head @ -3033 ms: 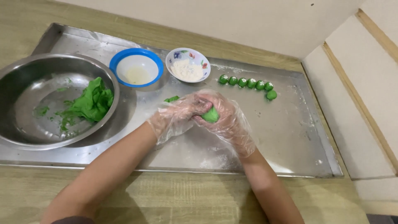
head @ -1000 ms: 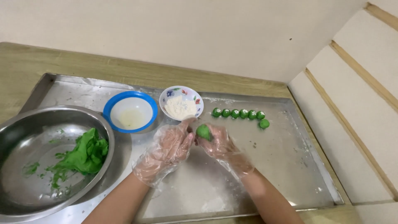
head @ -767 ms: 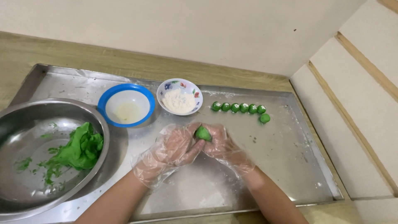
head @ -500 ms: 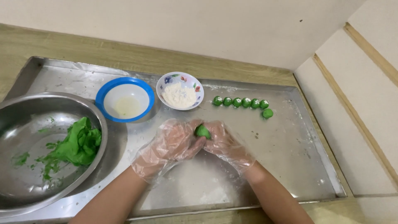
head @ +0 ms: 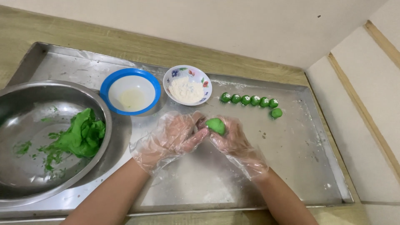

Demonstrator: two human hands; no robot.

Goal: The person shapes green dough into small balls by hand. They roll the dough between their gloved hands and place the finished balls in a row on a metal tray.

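Note:
Both my hands wear clear plastic gloves and meet over the middle of a metal tray. My right hand cups a small green dough ball in its fingers. My left hand presses its fingertips against the same ball from the left. A row of several finished green balls lies on the tray beyond my hands, with one more ball just below the row's right end.
A large steel bowl at the left holds a lump of green dough. A blue-rimmed bowl with pale liquid and a flowered bowl of white flour stand behind my hands. Flour dusts the tray's front.
My hands have kept working the green ball between them, staying over the tray's middle; three seconds ago it was enclosed in my palms, now it sits at my fingertips. The view shifted slightly.

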